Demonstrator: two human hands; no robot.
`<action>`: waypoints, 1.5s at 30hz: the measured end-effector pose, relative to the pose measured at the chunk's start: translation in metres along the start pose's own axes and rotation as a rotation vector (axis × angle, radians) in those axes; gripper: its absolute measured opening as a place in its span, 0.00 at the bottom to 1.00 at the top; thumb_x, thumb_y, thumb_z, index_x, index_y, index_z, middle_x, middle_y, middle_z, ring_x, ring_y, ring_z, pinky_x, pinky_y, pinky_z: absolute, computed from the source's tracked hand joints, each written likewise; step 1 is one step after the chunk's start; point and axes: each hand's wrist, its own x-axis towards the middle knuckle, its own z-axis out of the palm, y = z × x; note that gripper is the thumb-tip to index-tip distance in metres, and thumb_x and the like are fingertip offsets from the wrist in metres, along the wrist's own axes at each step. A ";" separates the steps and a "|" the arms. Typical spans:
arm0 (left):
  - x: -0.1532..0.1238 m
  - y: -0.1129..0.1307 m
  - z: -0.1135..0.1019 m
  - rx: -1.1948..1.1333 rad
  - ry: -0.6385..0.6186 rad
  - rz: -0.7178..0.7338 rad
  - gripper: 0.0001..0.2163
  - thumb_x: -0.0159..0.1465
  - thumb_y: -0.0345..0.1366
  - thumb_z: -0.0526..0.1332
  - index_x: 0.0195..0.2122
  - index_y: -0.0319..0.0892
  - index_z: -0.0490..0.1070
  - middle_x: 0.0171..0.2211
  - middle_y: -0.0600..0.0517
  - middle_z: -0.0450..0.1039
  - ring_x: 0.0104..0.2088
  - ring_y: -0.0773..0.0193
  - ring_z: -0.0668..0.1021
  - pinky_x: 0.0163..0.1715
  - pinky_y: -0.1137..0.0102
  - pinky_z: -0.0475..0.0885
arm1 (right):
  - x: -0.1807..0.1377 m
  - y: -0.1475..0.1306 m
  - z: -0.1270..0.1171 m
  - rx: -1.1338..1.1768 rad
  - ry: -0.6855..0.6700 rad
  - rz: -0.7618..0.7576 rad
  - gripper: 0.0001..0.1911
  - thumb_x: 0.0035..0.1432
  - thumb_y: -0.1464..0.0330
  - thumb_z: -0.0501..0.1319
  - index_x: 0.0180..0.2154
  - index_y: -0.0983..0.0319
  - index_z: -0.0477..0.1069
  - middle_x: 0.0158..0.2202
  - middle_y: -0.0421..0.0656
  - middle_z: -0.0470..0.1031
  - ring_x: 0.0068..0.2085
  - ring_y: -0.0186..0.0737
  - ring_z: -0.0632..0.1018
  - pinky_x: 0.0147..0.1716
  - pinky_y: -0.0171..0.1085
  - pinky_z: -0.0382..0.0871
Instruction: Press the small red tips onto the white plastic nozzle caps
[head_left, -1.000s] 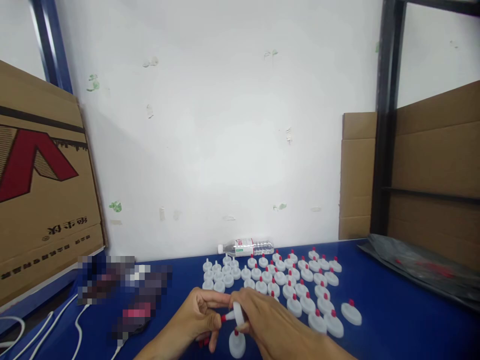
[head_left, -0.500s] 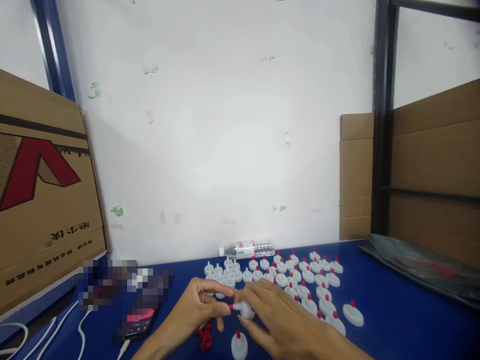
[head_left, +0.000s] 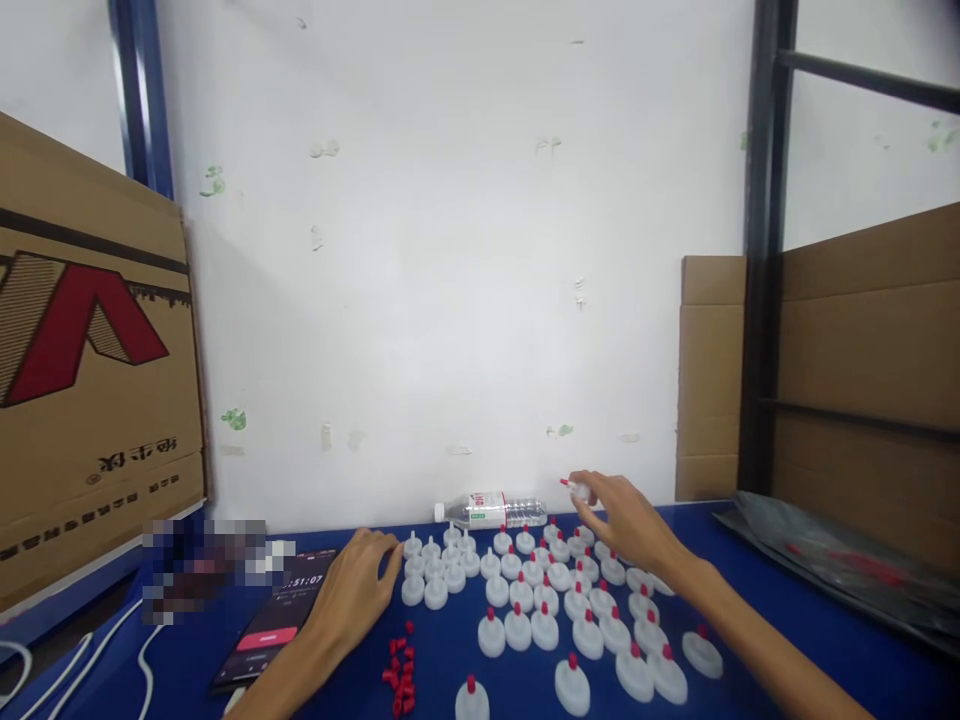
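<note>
My right hand [head_left: 619,510] is raised at the back of the table, closed around a small white nozzle bottle [head_left: 580,490] with a red tip cap pointing left. My left hand [head_left: 360,575] rests lower on the left, thumb and fingers apart. Its fingertips are close beside a white nozzle bottle [head_left: 412,546] without a cap; whether they touch cannot be made out. Several uncapped bottles [head_left: 436,590] stand grouped there. To their right, many bottles with red caps [head_left: 544,625] spread over the blue table. Loose red caps [head_left: 400,668] lie in a small pile at the front.
A clear water bottle [head_left: 491,511] lies along the wall. Beside my left forearm is a phone [head_left: 266,625] with white cables [head_left: 148,665]. A printed carton [head_left: 97,400] stands left; a dark plastic bag [head_left: 832,560] lies right, near a black metal frame [head_left: 761,300].
My hands have parted. The right carried the red-capped bottle up and right to the back; the left let go and moved left beside the uncapped bottles. The camera view shifted slightly.
</note>
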 end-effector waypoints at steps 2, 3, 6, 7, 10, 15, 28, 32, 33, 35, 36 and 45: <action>-0.006 -0.003 0.007 0.039 -0.028 0.021 0.17 0.71 0.40 0.49 0.40 0.41 0.78 0.41 0.42 0.80 0.47 0.47 0.77 0.50 0.58 0.68 | -0.009 0.020 0.009 -0.023 0.003 0.022 0.14 0.71 0.64 0.53 0.51 0.62 0.72 0.43 0.48 0.79 0.40 0.47 0.80 0.46 0.48 0.71; -0.007 -0.003 0.010 0.054 -0.042 0.030 0.18 0.71 0.40 0.48 0.42 0.41 0.78 0.42 0.43 0.80 0.47 0.48 0.77 0.49 0.59 0.69 | -0.012 0.029 0.012 -0.035 0.005 0.033 0.14 0.71 0.63 0.53 0.50 0.62 0.73 0.45 0.50 0.78 0.43 0.48 0.80 0.47 0.48 0.71; -0.010 0.000 0.015 0.091 -0.082 0.053 0.18 0.73 0.38 0.46 0.47 0.42 0.76 0.44 0.43 0.79 0.47 0.50 0.78 0.49 0.60 0.70 | -0.019 0.048 0.019 -0.078 0.023 0.087 0.16 0.71 0.62 0.53 0.48 0.64 0.74 0.47 0.53 0.76 0.45 0.51 0.78 0.48 0.49 0.70; -0.010 0.001 0.015 0.101 -0.095 0.063 0.18 0.73 0.38 0.46 0.48 0.42 0.75 0.45 0.43 0.79 0.47 0.50 0.79 0.48 0.60 0.70 | -0.020 0.052 0.020 -0.092 0.030 0.108 0.17 0.71 0.62 0.52 0.48 0.65 0.74 0.46 0.54 0.75 0.45 0.51 0.78 0.48 0.49 0.70; -0.011 0.003 0.016 0.125 -0.124 0.091 0.17 0.74 0.39 0.46 0.48 0.43 0.74 0.42 0.45 0.79 0.44 0.52 0.80 0.46 0.61 0.70 | -0.022 0.057 0.022 -0.116 0.029 0.149 0.16 0.70 0.65 0.52 0.50 0.64 0.73 0.47 0.53 0.76 0.47 0.52 0.78 0.49 0.51 0.68; -0.012 0.005 0.016 0.177 -0.142 0.117 0.15 0.75 0.40 0.48 0.42 0.45 0.75 0.39 0.47 0.78 0.42 0.54 0.80 0.42 0.64 0.69 | -0.026 0.056 0.026 -0.117 -0.042 0.159 0.12 0.68 0.67 0.55 0.47 0.59 0.74 0.41 0.47 0.80 0.45 0.49 0.79 0.51 0.50 0.65; -0.010 0.008 0.005 0.293 -0.089 0.096 0.13 0.76 0.38 0.50 0.38 0.44 0.70 0.32 0.49 0.81 0.33 0.54 0.82 0.31 0.67 0.63 | -0.028 0.070 0.032 -0.148 -0.144 0.230 0.12 0.65 0.64 0.57 0.38 0.58 0.79 0.33 0.44 0.80 0.41 0.50 0.77 0.41 0.43 0.64; -0.010 0.010 0.004 0.315 -0.071 0.116 0.12 0.76 0.38 0.50 0.38 0.45 0.69 0.31 0.50 0.81 0.32 0.53 0.83 0.30 0.68 0.63 | -0.032 0.072 0.036 -0.132 -0.162 0.239 0.12 0.64 0.64 0.58 0.39 0.57 0.80 0.33 0.44 0.81 0.41 0.48 0.79 0.42 0.41 0.66; -0.010 0.010 0.004 0.317 -0.068 0.123 0.11 0.76 0.38 0.50 0.38 0.44 0.69 0.31 0.50 0.81 0.32 0.53 0.83 0.30 0.68 0.62 | -0.034 0.073 0.037 -0.131 -0.164 0.247 0.12 0.63 0.63 0.59 0.39 0.57 0.81 0.33 0.45 0.81 0.40 0.48 0.79 0.41 0.41 0.67; -0.011 0.012 0.005 0.315 -0.059 0.137 0.10 0.75 0.38 0.51 0.38 0.44 0.69 0.30 0.50 0.81 0.32 0.52 0.83 0.29 0.68 0.62 | -0.036 0.074 0.039 -0.129 -0.166 0.261 0.12 0.63 0.62 0.59 0.37 0.57 0.81 0.33 0.45 0.82 0.39 0.48 0.80 0.40 0.41 0.68; -0.011 0.012 0.005 0.310 -0.054 0.144 0.10 0.75 0.37 0.51 0.38 0.44 0.69 0.29 0.51 0.81 0.32 0.52 0.83 0.29 0.68 0.62 | -0.037 0.075 0.039 -0.126 -0.167 0.265 0.13 0.63 0.62 0.58 0.36 0.57 0.82 0.32 0.45 0.82 0.37 0.47 0.80 0.39 0.41 0.68; -0.017 0.018 0.001 0.182 0.023 0.288 0.12 0.76 0.40 0.51 0.37 0.45 0.69 0.29 0.54 0.79 0.29 0.58 0.83 0.27 0.70 0.64 | -0.020 0.045 0.026 -0.064 0.062 0.178 0.18 0.68 0.60 0.51 0.49 0.59 0.76 0.45 0.48 0.82 0.48 0.53 0.79 0.50 0.52 0.69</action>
